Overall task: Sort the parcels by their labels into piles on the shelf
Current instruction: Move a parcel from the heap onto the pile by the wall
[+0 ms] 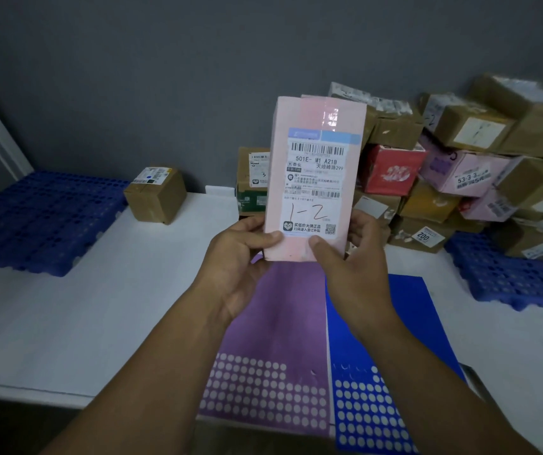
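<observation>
Pink card wraps the parcel [316,119], which is held up in the air in front of the person, above the near middle of the white shelf [125,307] and touching none of it. Both hands grasp its bottom end. The left hand [240,257] has its thumb laid flat across the lower left of the front face, with the fingers curled out of sight behind. The right hand [355,267] presses its thumb on the lower front near the middle, and its fingers wrap round the right edge. Neither hand is spread wide; each closes on the parcel.

The parcel stands upright with its long axis running bottom to top and the top end leaning slightly right. Its broad face is turned toward the camera, showing a white shipping label [321,185] with barcodes, the print "501E- M1 A21B" and a handwritten "1-2". Glossy tape crosses the top.

Under the hands a purple sheet [280,323] and a blue sheet [408,323], both with rows of pale dots, lie side by side on the shelf. A small cardboard box [156,195] sits at the back left, just beside a blue plastic grid pallet [43,221]. To the right, a heap of brown, pink and red parcels [460,178] leans against the grey wall, partly on a second blue pallet [510,277].
</observation>
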